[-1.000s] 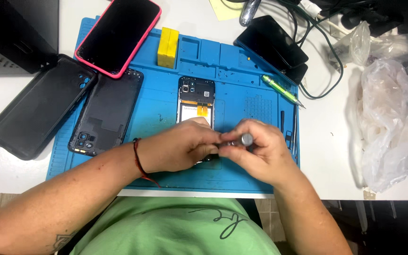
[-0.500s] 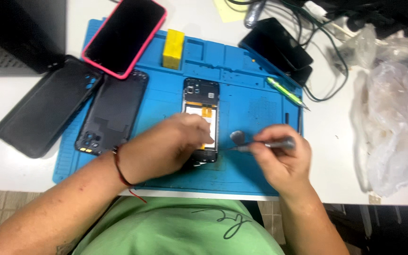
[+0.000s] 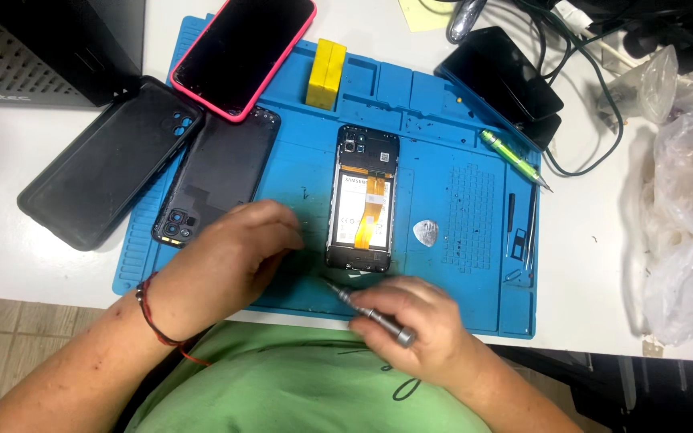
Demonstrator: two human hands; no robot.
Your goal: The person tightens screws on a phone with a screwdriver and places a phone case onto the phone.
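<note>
An opened phone point(image 3: 365, 196) with its back removed lies upright in the middle of the blue work mat point(image 3: 443, 112), its battery and an orange flex cable exposed. My right hand point(image 3: 415, 325) grips a grey metal screwdriver point(image 3: 366, 309) below the phone, the tip pointing up-left just under the phone's bottom edge. My left hand point(image 3: 230, 261) rests on the mat to the left of the phone, fingers loosely curled, holding nothing that I can see. A red cord bracelet circles my left wrist. A small pale triangular pick point(image 3: 425, 232) lies on the mat right of the phone.
A black phone back cover point(image 3: 222, 172) lies left of my hand, a black case point(image 3: 110, 184) farther left, a pink-cased phone point(image 3: 242, 52) above. A yellow block point(image 3: 326, 72), a green screwdriver point(image 3: 513, 159), black tweezers point(image 3: 520, 228), a dark phone point(image 3: 507, 80), cables and plastic bags point(image 3: 679, 216) sit around.
Both hands have pulled back off the phone toward me. My right hand dropped from the pick's right side to below the phone, leaving the pick on the mat. The phone is fully uncovered.
</note>
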